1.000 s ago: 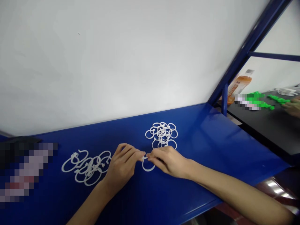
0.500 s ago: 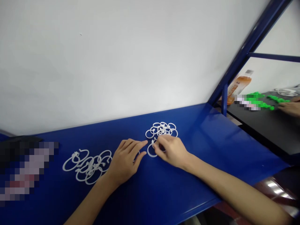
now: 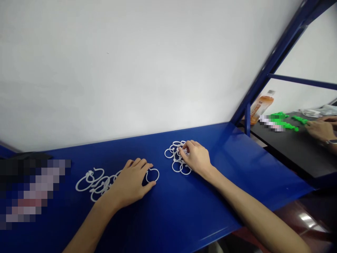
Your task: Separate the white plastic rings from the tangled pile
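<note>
**Finger State and Snag Hazards**

Left hand (image 3: 133, 184): fingers spread, palm down over the table (image 3: 184, 211). One white ring (image 3: 158, 174) lies between the tips of thumb and forefinger. It does not appear pinched; whether either tip touches it cannot be told. The left heap (image 3: 101, 182) of similar rings lies left of these fingers, partly covered by the hand and wrist.

Right hand (image 3: 197, 156): fingers curled, tips at the right side of the right heap (image 3: 177, 161). Several rings show to the left of the fingertips and just below them. Whether the fingers clasp a ring cannot be told; the knuckles hide the contact.

Well right of the right fingers are a bottle (image 3: 262, 107), green parts (image 3: 288, 125) and a co-worker's hand (image 3: 321, 130).

Cautions (judged):

1. Snagging. Rings in both heaps overlap and carry small end knobs. Lifting one may drag its neighbours along.
2. Disturbance. The left wrist sits close over the left heap; a low sweep could scatter it.
3. Slippage. The ring by the left fingers is thin; an uneven pinch could flick it aside.
</note>
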`<state>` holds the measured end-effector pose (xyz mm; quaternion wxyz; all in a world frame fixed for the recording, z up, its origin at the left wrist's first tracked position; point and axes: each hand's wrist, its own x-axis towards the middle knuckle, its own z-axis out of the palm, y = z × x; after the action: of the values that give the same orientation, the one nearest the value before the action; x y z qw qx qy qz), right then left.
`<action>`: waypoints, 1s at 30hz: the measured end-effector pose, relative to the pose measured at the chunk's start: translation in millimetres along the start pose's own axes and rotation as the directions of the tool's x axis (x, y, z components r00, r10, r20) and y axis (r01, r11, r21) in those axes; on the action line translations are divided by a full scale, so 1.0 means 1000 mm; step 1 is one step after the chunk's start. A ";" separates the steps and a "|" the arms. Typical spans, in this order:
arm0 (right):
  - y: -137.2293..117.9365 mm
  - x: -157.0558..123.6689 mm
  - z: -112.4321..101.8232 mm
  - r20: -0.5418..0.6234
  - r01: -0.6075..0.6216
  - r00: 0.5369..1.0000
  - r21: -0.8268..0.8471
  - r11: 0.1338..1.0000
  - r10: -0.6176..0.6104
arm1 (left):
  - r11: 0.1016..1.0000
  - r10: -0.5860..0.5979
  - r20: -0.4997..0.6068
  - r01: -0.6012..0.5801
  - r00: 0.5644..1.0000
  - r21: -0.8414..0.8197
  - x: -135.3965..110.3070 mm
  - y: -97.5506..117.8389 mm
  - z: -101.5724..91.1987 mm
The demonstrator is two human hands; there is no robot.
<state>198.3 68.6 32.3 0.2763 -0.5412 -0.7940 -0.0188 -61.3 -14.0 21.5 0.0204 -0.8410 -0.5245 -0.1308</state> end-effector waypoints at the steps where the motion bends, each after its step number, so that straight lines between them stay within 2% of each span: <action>1: 0.000 -0.002 -0.002 -0.014 0.045 0.999 0.008 0.999 -0.044 | 1.000 0.005 -0.007 -0.005 1.000 -0.003 0.001 0.001 0.000; 3: -0.001 -0.006 -0.006 -0.031 0.155 0.988 0.047 0.987 -0.154 | 1.000 0.014 -0.047 -0.014 0.999 -0.008 0.002 0.004 -0.001; 6: -0.008 -0.013 -0.012 -0.017 0.318 0.947 0.174 0.932 -0.320 | 0.998 0.042 -0.162 -0.048 0.986 -0.033 0.005 0.011 -0.002; 8: -0.013 -0.018 -0.013 0.016 0.374 0.918 0.290 0.881 -0.395 | 0.995 0.072 -0.235 -0.088 0.969 -0.057 0.007 0.017 -0.002; 11: -0.020 -0.027 -0.009 0.072 0.363 0.892 0.472 0.803 -0.446 | 0.985 0.127 -0.331 -0.157 0.935 -0.066 0.009 0.027 0.000; 14: -0.022 -0.032 -0.004 0.059 0.308 0.904 0.598 0.740 -0.424 | 0.978 0.146 -0.395 -0.191 0.907 -0.078 0.007 0.035 0.002; 17: -0.021 -0.034 -0.002 0.022 0.294 0.918 0.630 0.718 -0.395 | 0.962 0.046 -0.379 -0.143 0.924 -0.232 0.006 0.039 0.000; 21: -0.020 -0.033 -0.002 0.017 0.341 0.898 0.604 0.720 -0.440 | 0.875 -0.088 -0.287 -0.064 0.954 -0.480 0.009 0.040 -0.008; 26: -0.021 -0.034 -0.003 0.049 0.392 0.850 0.607 0.691 -0.525 | 0.824 -0.126 -0.283 -0.059 0.951 -0.563 0.015 0.039 -0.009; 30: -0.021 -0.035 -0.007 0.069 0.471 0.784 0.580 0.664 -0.617 | 0.792 -0.122 -0.287 -0.081 0.950 -0.605 0.014 0.039 -0.004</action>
<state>192.6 27.7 27.5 0.2899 -0.1749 -0.9213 0.1912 -21.2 -20.1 32.8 -0.1709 -0.7653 -0.4534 -0.4237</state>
